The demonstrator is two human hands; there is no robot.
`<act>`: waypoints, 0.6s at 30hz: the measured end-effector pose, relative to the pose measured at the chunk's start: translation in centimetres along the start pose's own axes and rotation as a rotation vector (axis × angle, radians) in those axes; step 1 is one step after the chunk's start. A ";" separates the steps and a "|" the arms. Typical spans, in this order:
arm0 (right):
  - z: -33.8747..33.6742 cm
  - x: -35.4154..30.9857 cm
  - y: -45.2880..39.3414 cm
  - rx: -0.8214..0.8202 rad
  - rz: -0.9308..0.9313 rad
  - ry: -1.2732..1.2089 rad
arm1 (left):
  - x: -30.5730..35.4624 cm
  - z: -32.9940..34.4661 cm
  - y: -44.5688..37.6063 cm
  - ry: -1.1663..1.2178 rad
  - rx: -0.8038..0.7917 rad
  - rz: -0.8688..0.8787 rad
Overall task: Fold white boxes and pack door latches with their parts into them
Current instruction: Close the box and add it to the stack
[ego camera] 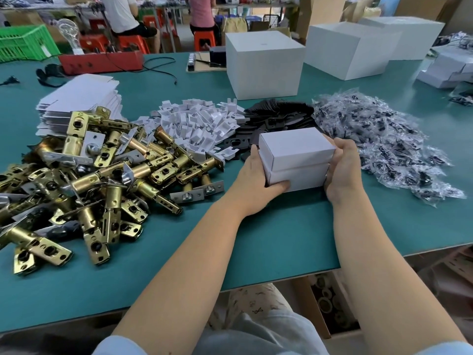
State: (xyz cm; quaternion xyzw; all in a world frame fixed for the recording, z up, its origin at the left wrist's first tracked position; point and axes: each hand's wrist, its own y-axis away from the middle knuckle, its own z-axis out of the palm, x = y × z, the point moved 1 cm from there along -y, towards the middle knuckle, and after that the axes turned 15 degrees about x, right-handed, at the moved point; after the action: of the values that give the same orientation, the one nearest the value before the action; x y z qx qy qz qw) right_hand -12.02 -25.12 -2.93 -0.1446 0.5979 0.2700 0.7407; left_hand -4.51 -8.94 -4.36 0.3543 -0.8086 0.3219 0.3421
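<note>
Two closed white boxes (297, 160) sit one on top of the other near the middle of the green worktop (256, 239), held between the person's hands. Both look fully folded and shut, so at least two units appear finished, though whether latches lie inside cannot be seen. A good deal seems left to do: a large heap of brass door latches (84, 175) lies on the left of the worktop, a stack of flat unfolded box blanks (79, 98) stands behind it, and across the back run a pile of white plastic parts (197, 121), a spread of black plates (276, 116) and a mound of small clear bags (384, 144) holding dark pieces. Further back stand big white cartons (263, 62), and a cluster of small white boxes (445, 70) at the far right edge may be earlier finished ones. The judgement is that the job is in its early or middle part.

The left hand (256, 172) grips the left side of the pair, its thumb curled along the front face of the lower box and its fingers hidden behind. The right hand (340, 167) clasps the right side, fingers wrapped round the far right corner of both boxes. Both forearms reach straight forward from the body, roughly parallel, with the wrists low over the worktop. The lower box looks to be resting on or just above the surface; which cannot be told
</note>
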 end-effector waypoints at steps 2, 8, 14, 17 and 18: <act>-0.2 0.1 -0.4 -0.025 0.032 0.001 | 0.2 0.5 0.3 -0.154 0.062 -0.002; -0.2 0.6 -0.6 -0.131 0.110 -0.023 | 0.3 0.6 0.1 0.051 0.041 -0.087; 0.5 0.9 -0.4 -0.096 0.042 -0.035 | 0.2 0.1 -0.1 0.168 -0.011 -0.108; 1.1 1.0 0.0 0.006 -0.018 -0.045 | 1.3 -0.5 0.3 0.483 0.039 -0.212; 1.3 0.9 0.1 0.031 -0.031 -0.045 | 1.6 -0.7 0.3 0.605 0.050 -0.262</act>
State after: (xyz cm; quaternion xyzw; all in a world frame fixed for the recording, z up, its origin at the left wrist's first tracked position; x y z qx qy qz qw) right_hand -10.90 -24.16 -3.51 -0.1360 0.5829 0.2524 0.7603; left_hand -5.39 -8.80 -2.84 0.3519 -0.6098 0.3853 0.5965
